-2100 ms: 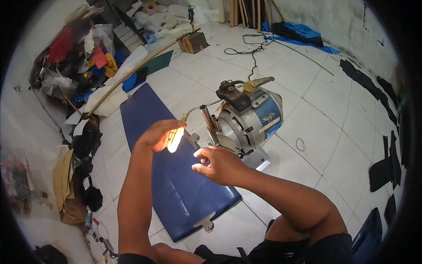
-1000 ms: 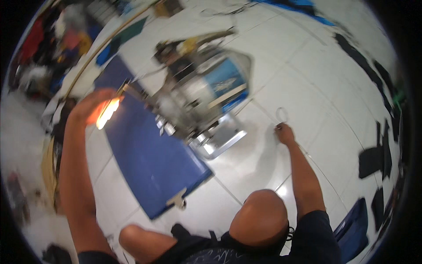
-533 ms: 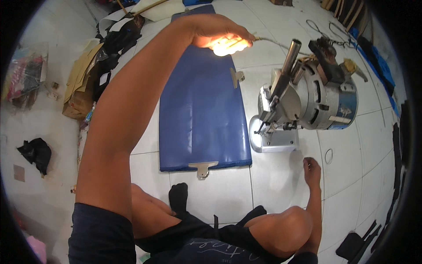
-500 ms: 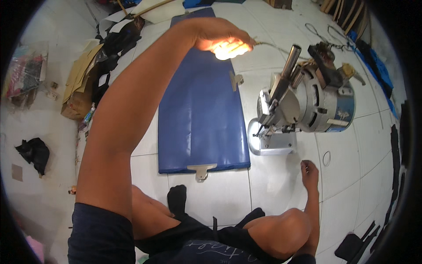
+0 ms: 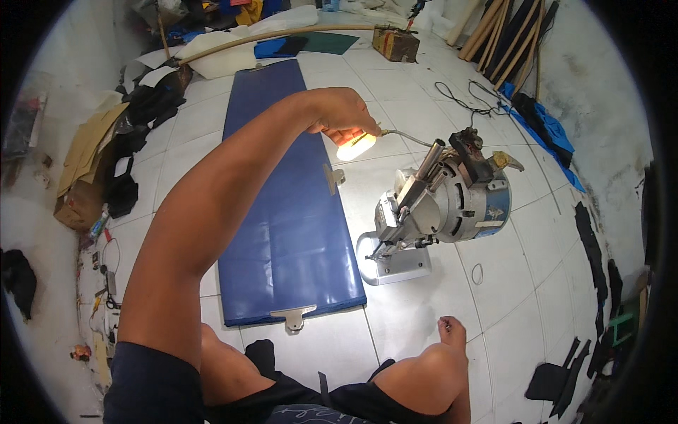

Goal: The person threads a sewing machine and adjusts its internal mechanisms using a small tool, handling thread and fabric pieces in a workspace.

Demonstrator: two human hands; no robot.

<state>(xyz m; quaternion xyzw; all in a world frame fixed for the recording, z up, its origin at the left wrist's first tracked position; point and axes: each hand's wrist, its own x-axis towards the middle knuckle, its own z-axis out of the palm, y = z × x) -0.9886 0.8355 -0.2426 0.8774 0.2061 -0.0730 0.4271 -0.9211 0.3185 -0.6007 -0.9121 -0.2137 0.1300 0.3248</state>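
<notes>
Holds the right hand [image 5: 453,331] low beside the right knee [image 5: 422,385], fingers curled inward, well apart from the machine; cannot tell of anything small tucked inside. Has ahead a long navy panel [image 5: 286,247] lying on the tiled floor [image 5: 417,321], with a metal clip [image 5: 293,316] on its near edge and a second clip [image 5: 335,179] on its right edge.

Risks, at a guess, a burnt palm or finger from bulb heat, with bare skin so close to the glow. Could also kink the flexible stem [image 5: 408,137] by a hard pull at the lamp end, or tip the silver-and-blue machine [image 5: 432,213], apparently top-heavy on its base [image 5: 397,267], just beside the panel.

Stretches the left arm over the panel, with the left hand [image 5: 345,116] clamped on the lit lamp [image 5: 357,147]: fingers wrapped round, thumb toward the stem, bright end poking out below the grip. Has the lamp, then, inside and just under the grip, touching skin, near the panel's right edge and left of the machine; cannot make out every fingertip against the glare.

Further back, has a battered box [image 5: 395,46] near one end of a long pole [image 5: 318,28], and wooden sticks [image 5: 505,35] leaning by the wall at right.
</notes>
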